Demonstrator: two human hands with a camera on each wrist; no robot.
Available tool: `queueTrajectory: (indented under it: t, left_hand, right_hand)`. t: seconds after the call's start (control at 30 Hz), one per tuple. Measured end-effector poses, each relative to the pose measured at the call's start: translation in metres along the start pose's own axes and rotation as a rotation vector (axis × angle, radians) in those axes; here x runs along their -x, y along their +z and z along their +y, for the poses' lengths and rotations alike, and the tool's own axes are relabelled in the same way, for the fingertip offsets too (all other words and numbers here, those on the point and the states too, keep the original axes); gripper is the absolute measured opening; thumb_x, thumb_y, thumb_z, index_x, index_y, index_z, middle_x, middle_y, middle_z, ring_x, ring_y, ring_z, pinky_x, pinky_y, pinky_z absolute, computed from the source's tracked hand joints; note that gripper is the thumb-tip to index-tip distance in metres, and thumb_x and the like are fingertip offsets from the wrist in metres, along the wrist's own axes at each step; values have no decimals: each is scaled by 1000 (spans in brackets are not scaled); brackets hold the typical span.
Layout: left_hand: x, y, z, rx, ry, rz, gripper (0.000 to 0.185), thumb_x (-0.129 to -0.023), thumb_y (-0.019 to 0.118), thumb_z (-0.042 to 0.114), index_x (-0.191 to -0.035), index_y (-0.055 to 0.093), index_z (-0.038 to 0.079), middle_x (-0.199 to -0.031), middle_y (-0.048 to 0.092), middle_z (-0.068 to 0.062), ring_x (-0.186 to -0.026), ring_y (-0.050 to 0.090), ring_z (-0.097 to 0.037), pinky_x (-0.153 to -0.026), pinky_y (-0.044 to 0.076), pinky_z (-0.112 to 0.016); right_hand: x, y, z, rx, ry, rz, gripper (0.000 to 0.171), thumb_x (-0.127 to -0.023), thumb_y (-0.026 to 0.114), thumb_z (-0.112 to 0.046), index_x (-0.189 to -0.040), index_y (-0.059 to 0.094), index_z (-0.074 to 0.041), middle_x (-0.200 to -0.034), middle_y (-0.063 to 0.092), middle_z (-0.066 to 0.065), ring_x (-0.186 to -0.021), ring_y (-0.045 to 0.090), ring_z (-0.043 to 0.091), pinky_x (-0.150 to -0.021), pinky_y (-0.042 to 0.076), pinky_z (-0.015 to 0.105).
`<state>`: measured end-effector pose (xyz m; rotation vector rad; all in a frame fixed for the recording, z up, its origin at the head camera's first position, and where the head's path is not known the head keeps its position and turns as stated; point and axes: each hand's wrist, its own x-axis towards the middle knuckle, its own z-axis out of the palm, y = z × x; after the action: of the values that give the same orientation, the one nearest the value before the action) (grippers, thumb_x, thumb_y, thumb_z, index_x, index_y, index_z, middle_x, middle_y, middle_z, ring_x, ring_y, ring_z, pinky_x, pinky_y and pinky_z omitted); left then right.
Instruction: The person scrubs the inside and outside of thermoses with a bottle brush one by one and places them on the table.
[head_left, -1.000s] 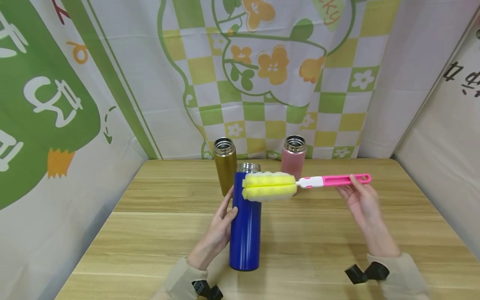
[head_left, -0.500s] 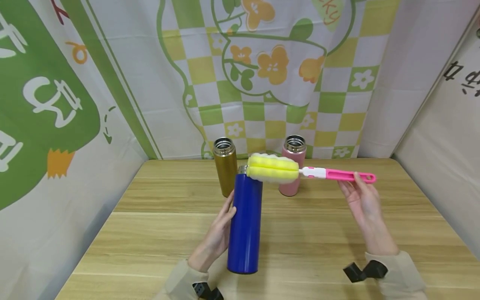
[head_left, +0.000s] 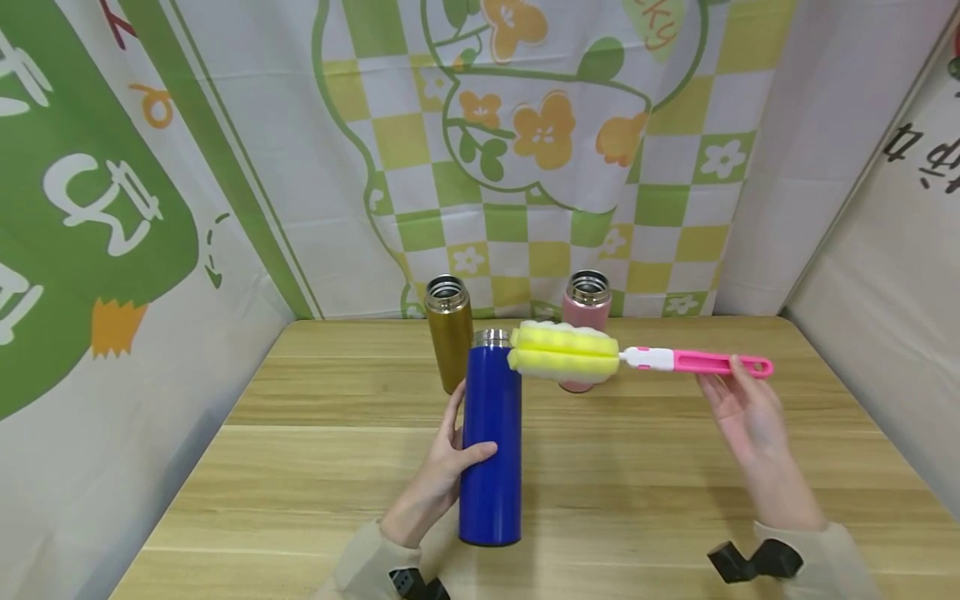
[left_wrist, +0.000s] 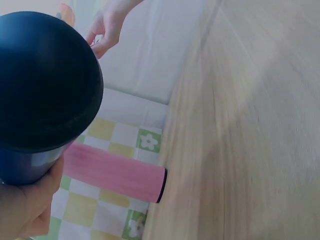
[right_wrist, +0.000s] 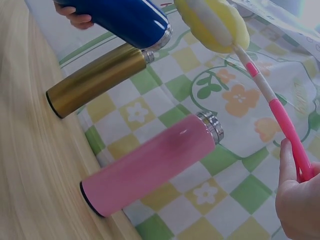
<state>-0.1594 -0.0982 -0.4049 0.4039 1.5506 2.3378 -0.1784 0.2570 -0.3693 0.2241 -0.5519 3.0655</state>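
Note:
My left hand (head_left: 442, 467) grips a tall blue thermos bottle (head_left: 491, 450) with an uncapped steel neck, its thumb across the front. The left wrist view shows the dark underside of the blue bottle (left_wrist: 45, 80) lifted off the table. In my right hand (head_left: 750, 412), the pink handle of a bottle brush (head_left: 562, 352) is pinched near its end. The brush lies level in the head view, its yellow and white sponge head pointing left beside the blue bottle's neck. In the right wrist view, the sponge head (right_wrist: 215, 25) is up close to the bottle mouth.
Behind the blue bottle stands a gold bottle (head_left: 450, 342), with a pink bottle (head_left: 587, 308) to its right, partly behind the brush. Both are uncapped on the wooden table (head_left: 300, 467). A patterned cloth (head_left: 510, 200) hangs along the table's back edge.
The brush first rose from in front of the blue bottle to its neck, then moved right and slightly down. My left thumb has moved further across the bottle, which stands a little straighter.

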Motion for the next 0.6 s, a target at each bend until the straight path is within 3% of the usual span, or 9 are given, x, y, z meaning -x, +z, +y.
queueTrajectory:
  t: [0.17,0.4,0.6]
  left_hand:
    - [3,2,1,-51,13,35,84,-79,61,9,-140,9,33,-130,33,-23,-107,49,-26,-85,42,-43]
    - [7,5,5,-104,68,37,77,-86,54,12,-143,5,29,-134,27,-29,-114,43,-27,-90,39,-38]
    - [11,5,8,32,63,-43,61,-94,35,8,-142,5,29,-139,19,-25,-116,42,-24,-92,37,-40]
  right_hand:
    - [4,-4,-5,-9,1,-23,18,-93,35,1,-90,51,5,-91,59,17,-92,60,33,-86,44,35]
    - [7,-6,-9,-12,-4,-21,16,-93,34,1,-90,50,5,-91,59,18,-91,60,33,-86,45,34]
    - [7,-5,-10,-26,3,-18,16,-92,35,1,-89,50,5,-91,59,18,-91,60,33,-86,44,35]
